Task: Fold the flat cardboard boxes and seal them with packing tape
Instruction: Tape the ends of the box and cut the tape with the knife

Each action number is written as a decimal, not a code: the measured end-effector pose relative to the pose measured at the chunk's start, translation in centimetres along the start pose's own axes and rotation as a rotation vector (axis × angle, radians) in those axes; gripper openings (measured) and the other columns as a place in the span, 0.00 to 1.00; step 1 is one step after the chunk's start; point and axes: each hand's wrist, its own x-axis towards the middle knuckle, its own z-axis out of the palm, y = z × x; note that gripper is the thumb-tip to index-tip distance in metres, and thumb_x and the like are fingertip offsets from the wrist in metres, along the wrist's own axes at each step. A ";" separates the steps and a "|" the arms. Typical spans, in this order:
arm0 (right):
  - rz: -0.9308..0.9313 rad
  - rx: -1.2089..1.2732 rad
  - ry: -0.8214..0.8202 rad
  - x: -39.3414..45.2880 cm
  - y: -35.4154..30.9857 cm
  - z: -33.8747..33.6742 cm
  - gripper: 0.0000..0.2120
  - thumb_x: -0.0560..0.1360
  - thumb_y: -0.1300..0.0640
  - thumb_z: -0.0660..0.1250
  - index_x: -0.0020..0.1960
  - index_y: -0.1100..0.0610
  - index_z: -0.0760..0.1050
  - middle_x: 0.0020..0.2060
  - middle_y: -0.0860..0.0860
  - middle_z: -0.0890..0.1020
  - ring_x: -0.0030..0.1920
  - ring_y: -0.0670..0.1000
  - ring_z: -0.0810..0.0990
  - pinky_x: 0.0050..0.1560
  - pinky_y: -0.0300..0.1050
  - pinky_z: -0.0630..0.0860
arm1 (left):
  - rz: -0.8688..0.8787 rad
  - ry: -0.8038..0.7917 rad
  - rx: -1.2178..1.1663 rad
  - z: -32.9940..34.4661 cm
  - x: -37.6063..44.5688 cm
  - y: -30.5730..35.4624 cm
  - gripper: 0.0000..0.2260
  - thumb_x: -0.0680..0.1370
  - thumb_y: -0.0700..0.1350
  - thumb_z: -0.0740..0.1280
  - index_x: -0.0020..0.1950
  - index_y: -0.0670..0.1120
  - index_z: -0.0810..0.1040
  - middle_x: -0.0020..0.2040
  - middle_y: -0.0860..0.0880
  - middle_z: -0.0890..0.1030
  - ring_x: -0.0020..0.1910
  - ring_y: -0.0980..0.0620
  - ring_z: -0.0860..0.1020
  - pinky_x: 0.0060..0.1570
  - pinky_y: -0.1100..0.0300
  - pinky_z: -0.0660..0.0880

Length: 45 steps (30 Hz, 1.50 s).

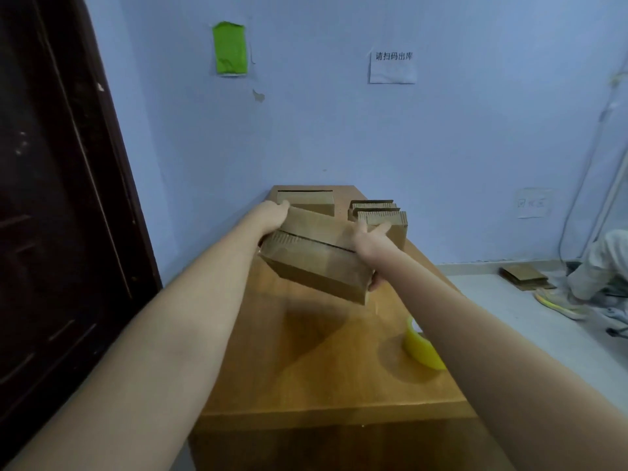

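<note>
Yellow tape roll on desk, nearest the camera, partly hidden by right forearm, well short of the box. Box held above desk, beyond the roll, tilted, near bottom edge dipping toward the roll. Long axis runs left-right, slightly skewed, right end nearer. Top flaps meet along a seam; no tape made out on it, blur prevents certainty. Left hand at box's far left end, fingers wrapped over the top edge. Right hand at box's right end, fingers spread across the top, thumb seemingly under the lower corner. Corrugated card: likely light, stiff along panels, prone to crushing at flaps; best gripped at the two short ends. Beyond box: another folded box, then stacked cartons to its right.
</note>
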 end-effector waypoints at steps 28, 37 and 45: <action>-0.157 0.350 0.111 7.0 8.6 6.9 0.27 0.73 0.62 0.71 0.69 0.53 0.65 0.68 0.54 0.72 0.68 0.56 0.71 0.62 0.54 0.74 | -0.010 0.028 -0.411 10.7 -2.0 -12.0 0.30 0.77 0.43 0.68 0.75 0.44 0.60 0.72 0.46 0.68 0.71 0.46 0.66 0.66 0.49 0.66; -0.156 0.254 0.111 10.5 10.7 9.0 0.25 0.76 0.62 0.67 0.71 0.57 0.65 0.66 0.55 0.74 0.67 0.55 0.71 0.65 0.53 0.72 | -0.010 0.126 -0.295 12.8 1.5 -13.8 0.28 0.71 0.55 0.72 0.67 0.47 0.70 0.61 0.49 0.78 0.60 0.48 0.76 0.57 0.51 0.75; -0.153 0.205 0.132 16.2 9.7 9.9 0.23 0.77 0.62 0.65 0.71 0.57 0.66 0.65 0.55 0.74 0.66 0.55 0.72 0.63 0.50 0.71 | -0.003 0.129 -0.265 13.5 7.3 -12.8 0.24 0.73 0.51 0.72 0.66 0.45 0.71 0.62 0.47 0.78 0.60 0.47 0.76 0.56 0.55 0.74</action>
